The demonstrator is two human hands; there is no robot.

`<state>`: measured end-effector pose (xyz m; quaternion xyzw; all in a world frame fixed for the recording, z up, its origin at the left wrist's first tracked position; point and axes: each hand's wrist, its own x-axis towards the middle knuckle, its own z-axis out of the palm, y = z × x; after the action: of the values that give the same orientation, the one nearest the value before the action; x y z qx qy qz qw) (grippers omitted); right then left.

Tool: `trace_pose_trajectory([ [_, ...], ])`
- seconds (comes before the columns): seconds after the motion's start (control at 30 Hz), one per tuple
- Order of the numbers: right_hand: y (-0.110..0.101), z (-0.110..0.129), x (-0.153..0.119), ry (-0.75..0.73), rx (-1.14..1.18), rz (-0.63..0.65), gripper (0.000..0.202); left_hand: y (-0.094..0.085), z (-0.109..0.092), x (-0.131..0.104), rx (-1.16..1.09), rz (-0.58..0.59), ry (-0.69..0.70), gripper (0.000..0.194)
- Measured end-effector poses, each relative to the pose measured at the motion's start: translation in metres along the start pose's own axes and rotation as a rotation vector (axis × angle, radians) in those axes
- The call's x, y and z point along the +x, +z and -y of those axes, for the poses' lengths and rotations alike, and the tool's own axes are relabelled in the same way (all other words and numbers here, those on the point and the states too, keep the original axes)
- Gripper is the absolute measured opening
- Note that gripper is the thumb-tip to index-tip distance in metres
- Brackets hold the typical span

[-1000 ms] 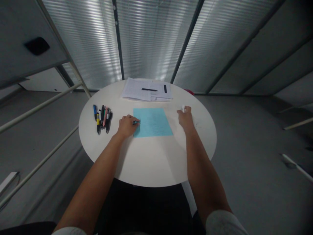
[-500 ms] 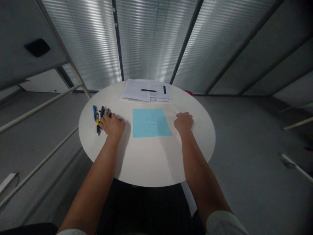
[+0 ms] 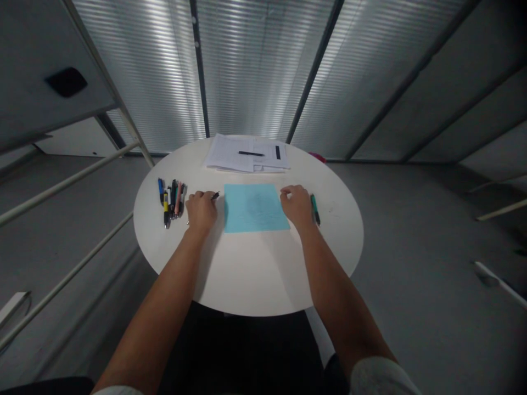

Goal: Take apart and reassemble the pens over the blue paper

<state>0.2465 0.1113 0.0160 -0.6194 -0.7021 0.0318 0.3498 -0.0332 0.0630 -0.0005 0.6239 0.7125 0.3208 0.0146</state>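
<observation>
My left hand (image 3: 201, 211) is closed around a dark pen (image 3: 215, 195), just left of a light-blue sheet of paper (image 3: 255, 208) with faint writing. The pen's dark end sticks out past the fingers; most of it is hidden in the palm. My right hand (image 3: 296, 205) is over the sheet's right edge, fingers loosely bent and slightly apart, with nothing visible between them. Beside its wrist, on the right, lies a green pen (image 3: 315, 209). Several pens and markers lie on the left, among them a blue pen (image 3: 161, 191), a yellow marker (image 3: 166, 209) and a pink pen (image 3: 178, 199).
The round white table (image 3: 251, 274) carries everything. At its far side a stack of white papers (image 3: 228, 153) has a black pen (image 3: 251, 153) on top. Pale metal rails (image 3: 69, 181) stand at the left, and a ribbed translucent wall (image 3: 251, 71) rises behind.
My left hand has moved right from the pen group, now with a dark pen in it. My right hand has shifted left toward the blue sheet, and the green pen now shows on the table.
</observation>
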Motion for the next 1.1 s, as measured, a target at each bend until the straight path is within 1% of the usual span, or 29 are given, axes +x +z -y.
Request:
trace_pose_trajectory([
  [0.03,0.004,0.005,-0.002,-0.006,0.116,0.020,0.024,0.002,-0.003,0.000,-0.079,0.008,0.077,0.030],
  [0.07,0.008,0.012,-0.004,0.003,0.255,0.089,0.028,0.005,-0.007,0.000,-0.174,0.032,0.168,0.028],
  [0.13,0.019,0.026,-0.011,0.018,0.502,0.279,0.039,0.011,-0.017,-0.002,-0.336,0.084,0.321,0.023],
  [0.17,0.024,0.033,-0.014,0.010,0.588,0.357,0.042,0.013,-0.021,-0.004,-0.394,0.107,0.383,0.022],
  [0.23,0.033,0.044,-0.020,-0.035,0.690,0.486,0.040,0.017,-0.028,-0.007,-0.452,0.138,0.465,0.019],
  [0.3,0.039,0.049,-0.023,-0.042,0.758,0.521,0.040,0.017,-0.031,-0.009,-0.474,0.147,0.505,0.018],
  [0.33,0.040,0.049,-0.022,-0.026,0.790,0.514,0.040,0.017,-0.030,-0.009,-0.480,0.142,0.500,0.020],
  [0.37,0.040,0.048,-0.021,0.005,0.821,0.492,0.040,0.016,-0.029,-0.009,-0.487,0.123,0.473,0.023],
  [0.43,0.038,0.043,-0.016,0.088,0.886,0.426,0.041,0.014,-0.024,-0.007,-0.499,0.069,0.369,0.028],
  [0.5,0.033,0.037,-0.011,0.170,0.942,0.366,0.043,0.012,-0.019,-0.004,-0.528,0.033,0.246,0.027],
  [0.53,0.031,0.034,-0.009,0.203,0.968,0.354,0.043,0.011,-0.018,-0.003,-0.564,0.039,0.190,0.026],
  [0.63,0.026,0.031,-0.007,0.281,1.050,0.357,0.044,0.009,-0.020,0.000,-0.803,0.081,0.000,0.027],
  [0.73,0.024,0.032,-0.009,0.318,1.108,0.374,0.042,0.007,-0.026,0.001,-1.029,0.067,-0.153,0.028],
  [0.87,0.024,0.033,-0.012,0.309,1.085,0.392,0.040,0.006,-0.030,0.001,-1.140,0.053,-0.230,0.026],
  [0.97,0.023,0.033,-0.012,0.312,1.058,0.361,0.041,0.007,-0.029,0.001,-1.173,0.053,-0.229,0.026],
  [1.1,0.024,0.032,-0.010,0.315,1.100,0.321,0.041,0.009,-0.027,0.001,-1.182,0.078,-0.233,0.028],
])
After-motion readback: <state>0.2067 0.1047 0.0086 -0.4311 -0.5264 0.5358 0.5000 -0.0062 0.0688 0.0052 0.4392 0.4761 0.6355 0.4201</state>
